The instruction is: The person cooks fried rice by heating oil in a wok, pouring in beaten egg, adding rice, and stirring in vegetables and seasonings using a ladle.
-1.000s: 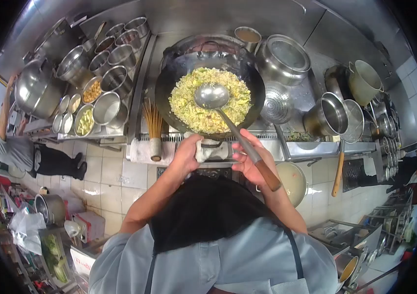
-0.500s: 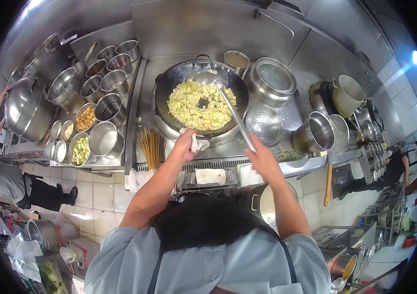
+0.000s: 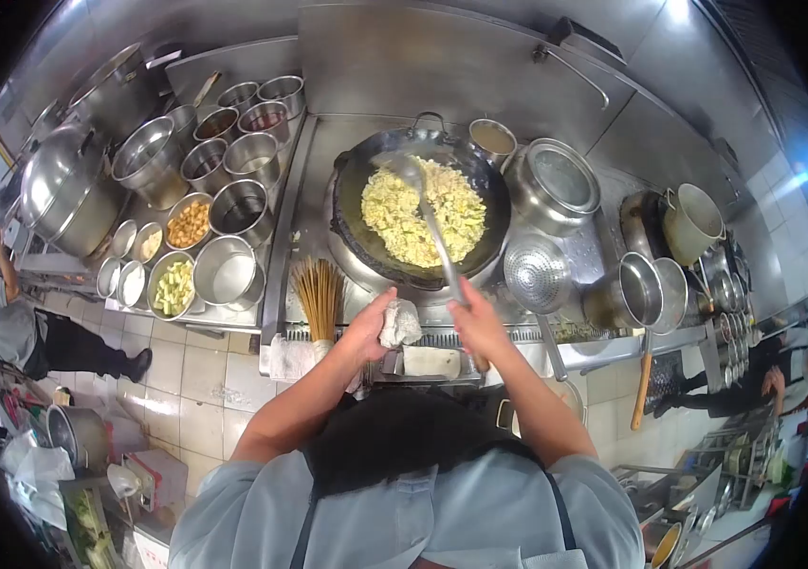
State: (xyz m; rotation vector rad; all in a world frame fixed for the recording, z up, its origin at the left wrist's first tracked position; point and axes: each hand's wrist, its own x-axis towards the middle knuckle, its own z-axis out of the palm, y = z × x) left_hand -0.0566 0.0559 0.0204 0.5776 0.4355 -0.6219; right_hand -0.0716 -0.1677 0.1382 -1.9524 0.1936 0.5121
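Note:
A black wok [image 3: 352,190] sits on the burner with yellow-and-green chopped food, like fried rice with egg [image 3: 442,223], spread in it. My right hand [image 3: 480,327] is closed around the long metal handle of a ladle [image 3: 444,242]. The ladle's bowl rests over the food in the far part of the wok. My left hand [image 3: 366,330] grips a folded white cloth [image 3: 401,323] just in front of the wok's near rim, apart from it. Left of the wok stands a bamboo wok brush [image 3: 319,294]. A perforated skimmer [image 3: 537,275] lies to the right.
Metal containers [image 3: 224,270] crowd the left counter, several holding ingredients such as cut green vegetable [image 3: 174,288]. A lidded pot [image 3: 556,185] and a cup of liquid [image 3: 492,138] stand right of the wok. Other people are at the far left [image 3: 6,318] and far right [image 3: 788,375].
My left hand and the cloth have come away from the wok's near rim toward me. The ladle bowl has shifted slightly left, and the gap in the food's middle has closed. The camera view has shifted.

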